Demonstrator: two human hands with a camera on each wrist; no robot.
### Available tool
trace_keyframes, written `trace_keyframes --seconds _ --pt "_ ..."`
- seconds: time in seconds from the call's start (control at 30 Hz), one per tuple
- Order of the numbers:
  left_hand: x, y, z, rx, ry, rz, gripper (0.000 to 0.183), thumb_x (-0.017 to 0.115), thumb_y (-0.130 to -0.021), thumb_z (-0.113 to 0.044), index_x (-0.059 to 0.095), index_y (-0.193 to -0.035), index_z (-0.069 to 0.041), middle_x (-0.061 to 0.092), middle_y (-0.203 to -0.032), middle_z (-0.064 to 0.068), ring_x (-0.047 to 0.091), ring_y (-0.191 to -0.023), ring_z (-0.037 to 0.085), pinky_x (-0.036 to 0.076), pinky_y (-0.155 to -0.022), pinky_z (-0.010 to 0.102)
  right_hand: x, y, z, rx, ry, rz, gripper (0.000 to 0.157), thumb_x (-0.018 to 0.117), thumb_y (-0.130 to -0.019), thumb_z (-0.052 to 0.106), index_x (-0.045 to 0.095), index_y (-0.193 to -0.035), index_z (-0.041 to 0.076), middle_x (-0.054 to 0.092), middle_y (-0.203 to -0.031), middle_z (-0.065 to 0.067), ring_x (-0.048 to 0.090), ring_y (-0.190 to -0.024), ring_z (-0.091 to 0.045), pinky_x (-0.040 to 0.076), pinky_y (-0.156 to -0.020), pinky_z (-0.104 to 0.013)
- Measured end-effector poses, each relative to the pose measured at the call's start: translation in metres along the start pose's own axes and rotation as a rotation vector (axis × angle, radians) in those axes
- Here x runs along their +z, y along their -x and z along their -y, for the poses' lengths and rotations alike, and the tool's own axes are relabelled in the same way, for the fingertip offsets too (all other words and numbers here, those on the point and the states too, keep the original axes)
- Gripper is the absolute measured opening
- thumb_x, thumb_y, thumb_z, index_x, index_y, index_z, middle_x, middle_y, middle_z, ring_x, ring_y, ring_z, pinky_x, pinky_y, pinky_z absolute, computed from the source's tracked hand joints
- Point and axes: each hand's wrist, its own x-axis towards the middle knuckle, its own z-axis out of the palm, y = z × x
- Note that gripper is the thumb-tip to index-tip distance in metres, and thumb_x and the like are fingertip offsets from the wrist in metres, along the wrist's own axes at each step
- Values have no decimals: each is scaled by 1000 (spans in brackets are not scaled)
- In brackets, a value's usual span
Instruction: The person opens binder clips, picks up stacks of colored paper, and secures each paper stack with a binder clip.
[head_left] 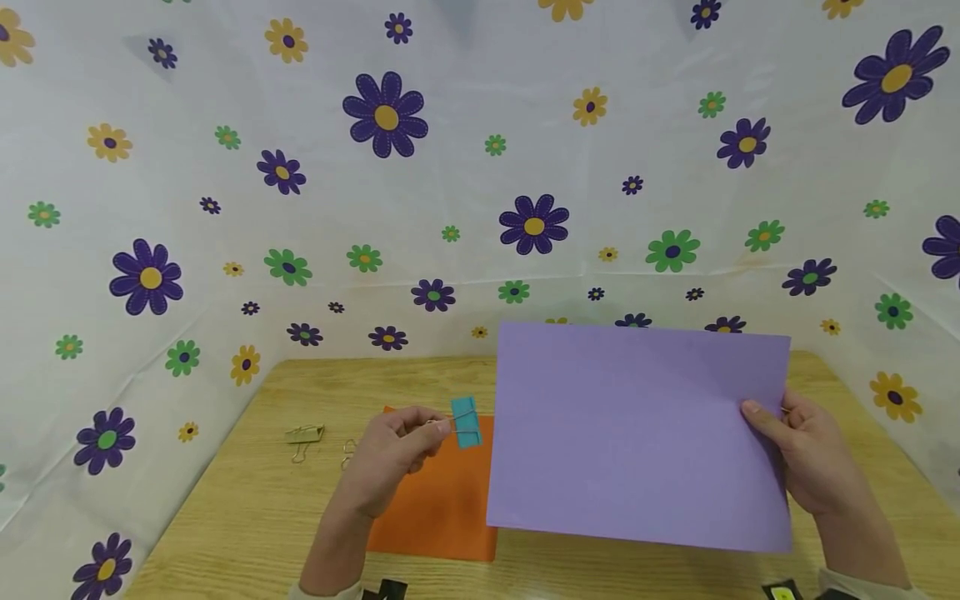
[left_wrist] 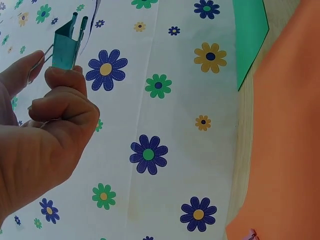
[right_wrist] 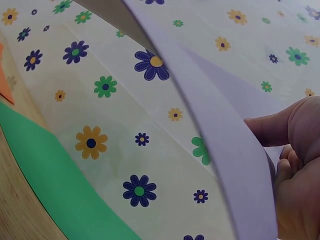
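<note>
My left hand pinches a teal binder clip by its wire handles, thumb on one side and fingers on the other. In the left wrist view the mouth of the clip points upward and is slightly parted. At the right, my right hand grips the right edge of purple paper, with the thumb on the near face. The paper is held up over the table, its left edge just right of the clip. Nothing sits in the clip's mouth.
Orange paper lies on the wooden table, partly behind the purple paper. Green paper shows in the wrist views. To the left lie a gold binder clip and another clip's wire handles. A flowered cloth hangs behind.
</note>
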Motion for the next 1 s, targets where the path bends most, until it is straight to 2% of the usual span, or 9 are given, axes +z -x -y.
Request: trace_keyframes --seconds 0.1,0.33,0.43,0.63,0.83,1.0 --pt "0 0 1 1 0 5 30 63 -97 -20 62 -106 8 49 -75 5 36 -60 12 33 -59 27 0 0 0 3 -7 2 37 51 -103 8 42 -139 12 71 -107 13 70 -91 -9 59 -70 -28" --pt "-2 -1 2 -3 2 14 30 64 -97 -22 62 -107 7 48 -74 5 33 -57 11 32 -59 25 0 0 1 16 9 -3 45 52 -103 9 35 -145 6 70 -108 15 70 -91 -8 59 -70 -28" --pt "-2 -2 2 0 11 24 30 64 -97 -21 62 -107 7 47 -73 4 31 -56 11 32 -59 26 1 1 1 13 -2 2 40 52 -103 8 40 -141 11 70 -108 14 70 -91 -9 59 -70 -28" --pt "-2 -2 3 11 17 58 29 63 -96 -18 63 -109 8 49 -74 4 31 -55 10 31 -59 26 3 2 0 -6 -34 26 28 51 -103 6 56 -122 26 73 -104 8 72 -88 -12 59 -69 -30" --pt "-3 -1 3 33 18 101 34 62 -97 -17 62 -114 12 48 -73 1 30 -55 8 30 -56 26 5 3 0 -19 -41 44 29 49 -103 4 56 -121 26 74 -104 7 72 -88 -13 60 -69 -31" --pt "-3 1 2 38 9 104 33 63 -96 -19 62 -113 10 48 -73 1 30 -55 8 30 -56 26 6 2 0 -26 -39 53 30 49 -103 4 57 -121 27 74 -104 6 73 -87 -13 60 -68 -31"
